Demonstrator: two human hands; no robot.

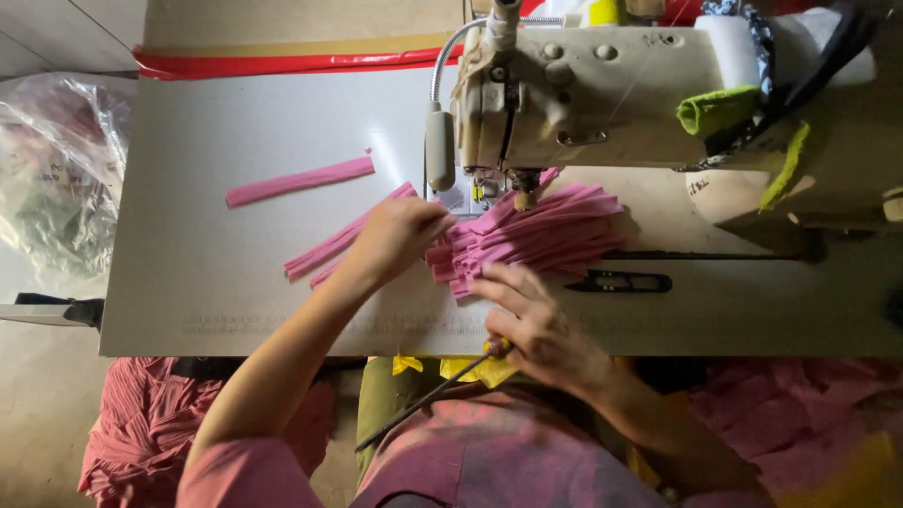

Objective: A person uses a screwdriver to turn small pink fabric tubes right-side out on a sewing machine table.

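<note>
A fan of several pink fabric strips (541, 235) lies on the sewing table under the needle area of a cream sewing machine (583, 94). My left hand (400, 235) rests on the left ends of the strips, fingers closed over them. My right hand (531, 325) presses on the near edge of the pile, fingers spread, while a thin dark rod with a yellow tip (442, 390) is pinched under its palm. More strips (343, 243) trail left from my left hand.
A single pink strip (299, 182) lies apart at the left. Black thread snips (621, 280) sit right of the pile. A green cloth (720, 108) hangs on the machine. A plastic bag (56, 169) is at far left; pink fabric (141, 423) heaps below the table edge.
</note>
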